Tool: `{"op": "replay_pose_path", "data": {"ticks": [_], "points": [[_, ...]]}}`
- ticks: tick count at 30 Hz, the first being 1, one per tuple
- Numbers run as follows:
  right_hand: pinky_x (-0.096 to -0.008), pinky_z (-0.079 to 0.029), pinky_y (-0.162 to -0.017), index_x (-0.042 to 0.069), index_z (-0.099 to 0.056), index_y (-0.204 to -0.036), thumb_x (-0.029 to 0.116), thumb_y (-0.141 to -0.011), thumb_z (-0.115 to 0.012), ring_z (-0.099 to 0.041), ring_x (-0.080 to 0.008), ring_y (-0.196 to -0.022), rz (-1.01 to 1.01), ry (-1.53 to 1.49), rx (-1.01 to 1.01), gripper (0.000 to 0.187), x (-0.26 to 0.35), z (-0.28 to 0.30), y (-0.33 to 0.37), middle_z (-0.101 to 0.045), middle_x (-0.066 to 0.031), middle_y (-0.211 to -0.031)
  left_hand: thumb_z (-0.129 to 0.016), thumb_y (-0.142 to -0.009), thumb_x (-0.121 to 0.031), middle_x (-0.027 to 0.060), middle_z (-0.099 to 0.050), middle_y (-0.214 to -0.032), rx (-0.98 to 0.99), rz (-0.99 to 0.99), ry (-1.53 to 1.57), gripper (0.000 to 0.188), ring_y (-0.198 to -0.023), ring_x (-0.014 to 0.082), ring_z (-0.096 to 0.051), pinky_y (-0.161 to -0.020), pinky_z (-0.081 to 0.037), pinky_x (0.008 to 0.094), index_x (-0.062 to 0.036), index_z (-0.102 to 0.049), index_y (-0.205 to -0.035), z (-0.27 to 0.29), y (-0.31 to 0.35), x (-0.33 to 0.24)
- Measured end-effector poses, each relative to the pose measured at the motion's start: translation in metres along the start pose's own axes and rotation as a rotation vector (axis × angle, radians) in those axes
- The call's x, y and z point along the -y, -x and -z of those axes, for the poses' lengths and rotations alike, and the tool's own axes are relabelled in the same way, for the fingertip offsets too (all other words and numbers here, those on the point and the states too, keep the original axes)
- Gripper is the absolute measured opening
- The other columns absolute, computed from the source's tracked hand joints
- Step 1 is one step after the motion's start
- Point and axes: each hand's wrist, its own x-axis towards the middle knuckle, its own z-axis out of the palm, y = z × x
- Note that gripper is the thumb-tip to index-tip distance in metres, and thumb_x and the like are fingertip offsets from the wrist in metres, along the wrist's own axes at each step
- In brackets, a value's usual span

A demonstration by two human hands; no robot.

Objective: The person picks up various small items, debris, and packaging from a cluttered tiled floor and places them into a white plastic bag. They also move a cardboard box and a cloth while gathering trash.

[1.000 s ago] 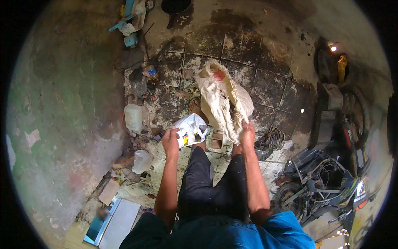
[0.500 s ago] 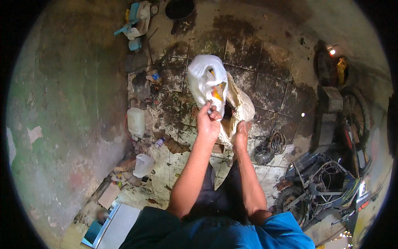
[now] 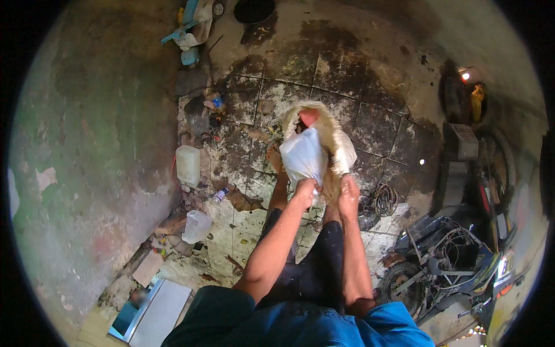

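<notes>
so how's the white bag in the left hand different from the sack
The white bag looks smooth; the sack is cream with a ragged rim. The white bag is bunched in the left hand, while the sack gapes open, something red showing in its mouth. The white bag also looks smaller than the sack. Both are pale and soft-sided.

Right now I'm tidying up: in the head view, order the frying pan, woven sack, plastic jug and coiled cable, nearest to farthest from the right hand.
1. Woven sack, at the right hand
2. Coiled cable, to its right
3. Plastic jug, left, near the wall
4. Frying pan, upper left, at top edge
</notes>
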Motion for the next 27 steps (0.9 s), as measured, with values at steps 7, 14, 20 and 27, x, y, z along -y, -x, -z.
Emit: {"op": "replay_pose_path", "data": {"ticks": [7,14,20,27], "points": [[-0.0322,-0.037,-0.064,0.001,-0.053,-0.088,0.040,-0.107,-0.044,-0.038,-0.0127,-0.070,-0.032,-0.013,0.206,0.044,0.053,-0.006,0.038,-0.041,0.0008,-0.071,-0.056,-0.091,-0.011,0.0221,-0.068,-0.120,-0.062,-0.121,-0.845,0.033,-0.107,0.0285,-0.066,-0.087,-0.051,0.0382,0.0017,-0.069,-0.119,-0.040,0.059,-0.066],[-0.0316,-0.034,-0.057,0.001,-0.050,-0.080,0.036,-0.107,-0.045,-0.036,-0.0106,-0.065,0.029,0.039,0.342,0.044,0.105,0.004,0.074,-0.041,0.0015,-0.067,-0.061,-0.091,-0.022,0.0214,-0.065,-0.128,0.108,-0.217,-1.184,0.046,-0.115,0.0345,-0.064,-0.093,-0.050,0.0429,-0.0029,-0.060,-0.133,-0.053,0.021,-0.042],[-0.0306,-0.037,-0.057,0.000,-0.052,-0.077,0.030,-0.106,-0.049,-0.041,-0.0096,-0.063,0.079,0.032,0.307,0.042,0.143,0.034,0.111,-0.047,0.0012,-0.066,-0.063,-0.092,-0.025,0.0193,-0.066,-0.128,0.119,-0.221,-1.083,0.048,-0.115,0.0354,-0.064,-0.095,-0.050,0.0434,-0.0045,-0.058,-0.135,-0.024,0.022,-0.031],[-0.0305,-0.029,-0.057,0.003,-0.044,-0.073,0.038,-0.107,-0.048,-0.032,-0.0094,-0.067,0.065,-0.009,0.056,0.049,0.158,0.044,0.100,-0.039,0.0029,-0.068,-0.064,-0.093,-0.028,0.0167,-0.066,-0.127,0.073,-0.394,-1.087,0.051,-0.114,0.0365,-0.064,-0.096,-0.050,0.0441,-0.0064,-0.056,-0.137,-0.046,0.046,-0.062]]}}
